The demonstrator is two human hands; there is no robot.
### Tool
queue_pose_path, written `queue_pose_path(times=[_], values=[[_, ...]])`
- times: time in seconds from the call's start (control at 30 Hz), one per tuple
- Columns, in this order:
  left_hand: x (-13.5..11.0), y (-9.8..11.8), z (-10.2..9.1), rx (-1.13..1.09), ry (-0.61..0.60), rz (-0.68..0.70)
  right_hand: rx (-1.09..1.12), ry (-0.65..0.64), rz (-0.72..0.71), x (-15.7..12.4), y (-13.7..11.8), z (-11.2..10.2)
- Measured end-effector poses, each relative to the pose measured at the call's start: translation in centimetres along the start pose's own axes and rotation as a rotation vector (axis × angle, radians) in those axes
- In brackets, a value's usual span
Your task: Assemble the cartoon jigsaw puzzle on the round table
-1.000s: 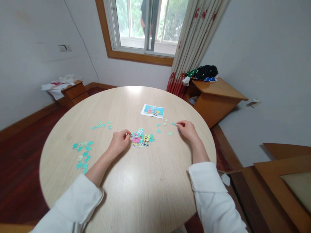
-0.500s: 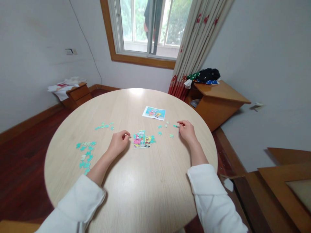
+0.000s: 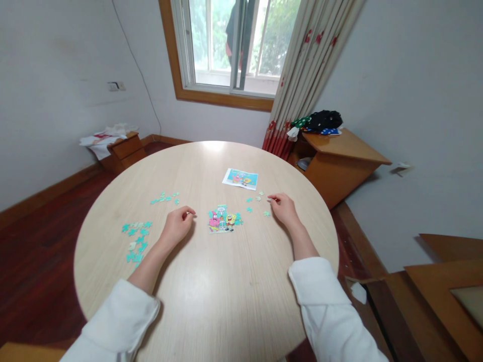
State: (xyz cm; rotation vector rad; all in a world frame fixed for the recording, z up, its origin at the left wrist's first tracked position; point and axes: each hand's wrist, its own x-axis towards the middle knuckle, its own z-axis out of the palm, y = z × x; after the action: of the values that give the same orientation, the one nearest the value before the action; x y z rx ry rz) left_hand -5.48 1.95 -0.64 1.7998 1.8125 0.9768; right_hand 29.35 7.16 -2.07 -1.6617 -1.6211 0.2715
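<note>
Teal pieces (image 3: 142, 247): lie loose toward the left edge of the round table surface (image 3: 211, 281).
Smaller piece group (image 3: 168, 199): lies farther in, beyond the wrist.
Left hand (image 3: 176, 223): now drawn back, leaving the puzzle's unfinished left side uncovered; fingers curled, grip unclear.
Partly joined puzzle (image 3: 222, 221): rests mid-surface, cartoon figures showing.
Printed picture (image 3: 240, 178): lies nearer the far edge.
Scattered pieces (image 3: 249, 209): lie right of the puzzle.
Right hand (image 3: 285, 208): now shifted inward from the right edge, closer to the puzzle; fingertips low, nearly pinched, any piece between too small to tell.
</note>
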Motion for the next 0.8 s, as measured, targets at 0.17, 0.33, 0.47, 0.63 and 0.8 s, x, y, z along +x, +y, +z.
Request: queue_pose_path(times=[0.17,0.33,0.47,0.63,0.8], values=[[-0.3,0.4,-0.2,0.006,-0.015,-0.005,0.016,0.074,-0.015,0.2,0.6,0.2],[-0.3,0.3,-0.1,0.009,-0.022,0.007,0.024,0.117,-0.005,0.4,1.8,0.2],[-0.2,0.2,0.0,0.012,-0.027,0.009,-0.053,0.113,0.051,0.4,2.3,0.4],[-0.3,0.0,0.2,0.010,-0.024,0.001,-0.073,0.106,0.114,0.2,2.6,0.5],[-0.3,0.2,0.1,0.010,-0.030,0.006,-0.030,0.141,0.132,0.0,3.0,0.5]])
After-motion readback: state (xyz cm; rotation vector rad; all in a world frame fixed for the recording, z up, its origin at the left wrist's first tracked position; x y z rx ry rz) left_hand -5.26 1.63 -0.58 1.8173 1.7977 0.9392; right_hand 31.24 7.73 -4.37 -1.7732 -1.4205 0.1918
